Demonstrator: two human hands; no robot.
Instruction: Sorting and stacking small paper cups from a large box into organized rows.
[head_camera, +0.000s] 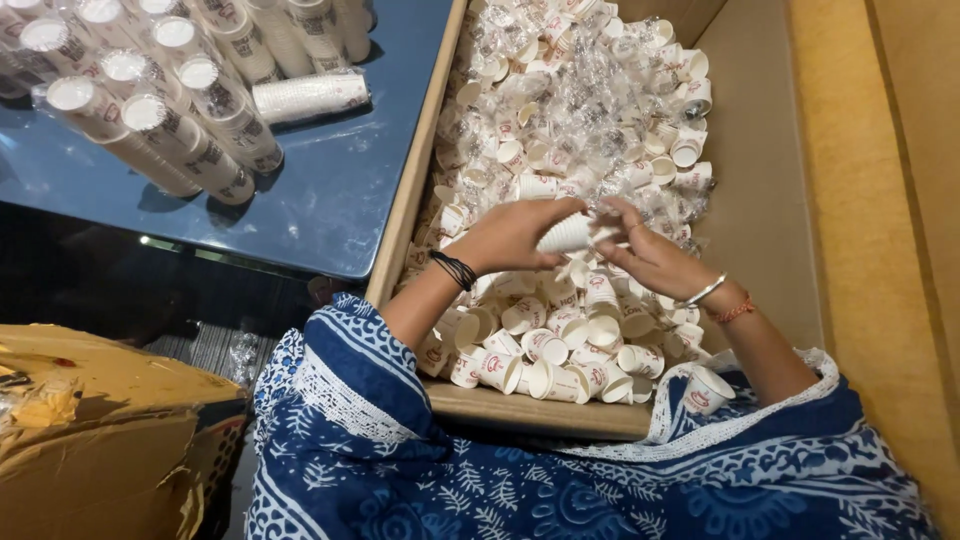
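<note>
Head view: both hands (585, 245) around small paper cup (566, 235) over cardboard box (410, 190)

My left hand (515, 235) and right hand (650, 255) meet at mid-frame, fingers curled and pinching, forearms angling in from below.

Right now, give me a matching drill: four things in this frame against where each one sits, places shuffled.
Things:
1. paper cup stack
2. wrapped cup sleeves
3. loose cups
4. torn carton

Places:
A. bottom left, beside the blue table
B. inside the open cardboard box
C. between the left hand and right hand
D. on the blue table

Pairs: 1-C, 2-D, 3-B, 4-A
</note>
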